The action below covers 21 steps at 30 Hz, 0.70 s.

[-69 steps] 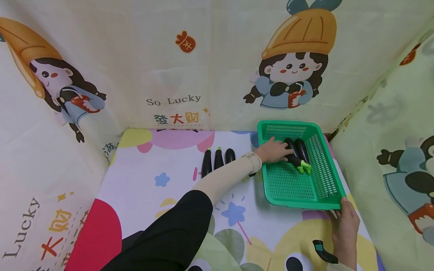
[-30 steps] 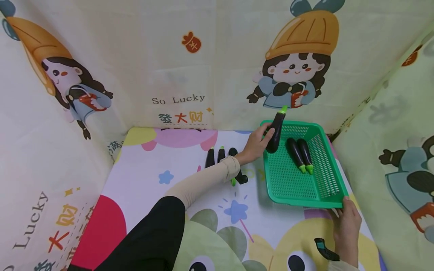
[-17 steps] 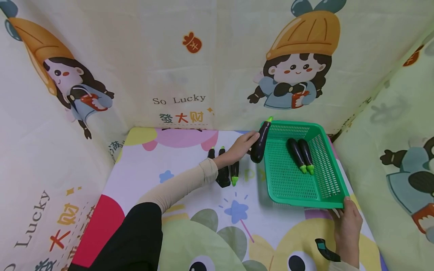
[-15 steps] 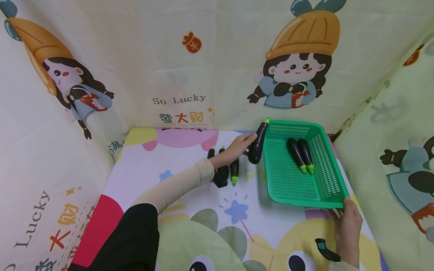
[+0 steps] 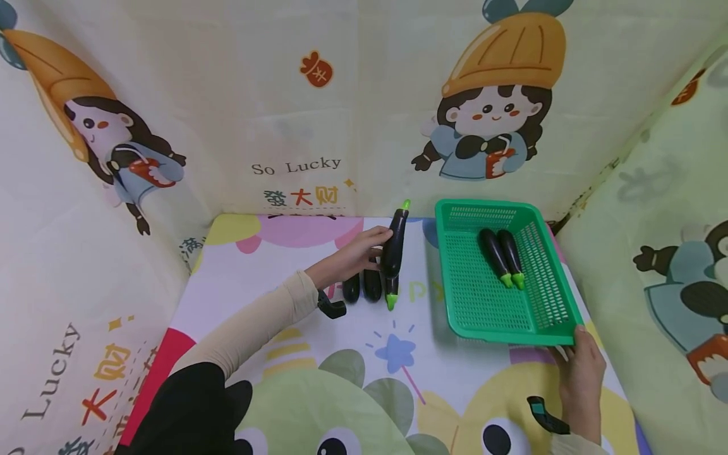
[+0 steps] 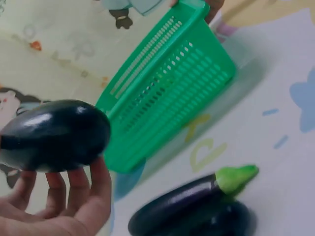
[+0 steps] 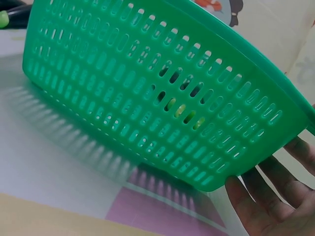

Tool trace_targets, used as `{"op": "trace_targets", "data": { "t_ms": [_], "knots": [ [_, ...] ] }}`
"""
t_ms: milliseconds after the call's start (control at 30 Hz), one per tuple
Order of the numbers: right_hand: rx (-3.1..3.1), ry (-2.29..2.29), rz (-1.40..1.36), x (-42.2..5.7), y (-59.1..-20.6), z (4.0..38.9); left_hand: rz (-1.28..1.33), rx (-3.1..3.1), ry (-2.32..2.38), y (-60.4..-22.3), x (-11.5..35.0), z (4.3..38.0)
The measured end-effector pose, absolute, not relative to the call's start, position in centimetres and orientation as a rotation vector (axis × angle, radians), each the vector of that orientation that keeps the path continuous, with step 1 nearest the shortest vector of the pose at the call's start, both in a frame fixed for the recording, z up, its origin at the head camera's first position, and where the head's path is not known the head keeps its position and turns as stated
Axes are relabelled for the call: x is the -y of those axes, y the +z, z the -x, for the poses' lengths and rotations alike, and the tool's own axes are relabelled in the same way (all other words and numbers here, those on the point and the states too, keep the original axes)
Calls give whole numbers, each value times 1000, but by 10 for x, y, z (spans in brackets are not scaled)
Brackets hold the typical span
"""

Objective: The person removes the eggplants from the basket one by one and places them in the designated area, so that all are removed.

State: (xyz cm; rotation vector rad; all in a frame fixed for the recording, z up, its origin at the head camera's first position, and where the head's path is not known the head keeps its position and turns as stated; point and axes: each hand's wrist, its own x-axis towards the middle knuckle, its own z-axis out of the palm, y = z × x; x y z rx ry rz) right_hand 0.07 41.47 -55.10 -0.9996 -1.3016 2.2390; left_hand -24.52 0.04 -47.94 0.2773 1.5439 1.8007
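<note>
My left hand grips a dark eggplant, green stem pointing up, above the table left of the green basket. In the left wrist view this eggplant rests against the curled fingers. Below it lie three more eggplants side by side: the left one, the middle one and the right one, partly hidden behind the held one. Two eggplants lie together inside the basket. My right hand holds the basket's near right corner, its fingers under the edge.
A printed cloth covers the table. Patterned fabric walls stand at the back, left and right. The basket sits near the right wall.
My left hand reached into the basket, lifted one of its three eggplants out and carried it left over the row on the table. The right hand stays at the basket corner.
</note>
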Motion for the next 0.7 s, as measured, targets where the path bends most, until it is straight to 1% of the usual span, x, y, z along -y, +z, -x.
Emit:
{"op": "trace_targets", "data": {
  "t_ms": [200,367,700],
  "knots": [
    [1295,2279,924,-414,-551,-1,-50,-1674,1774,-480,31,247],
    [1276,2264,966,-416,-549,1,94,-1806,1699,-485,49,252],
    [1265,2249,986,-412,-547,2,257,-1986,1622,-508,78,251]
  ]
}}
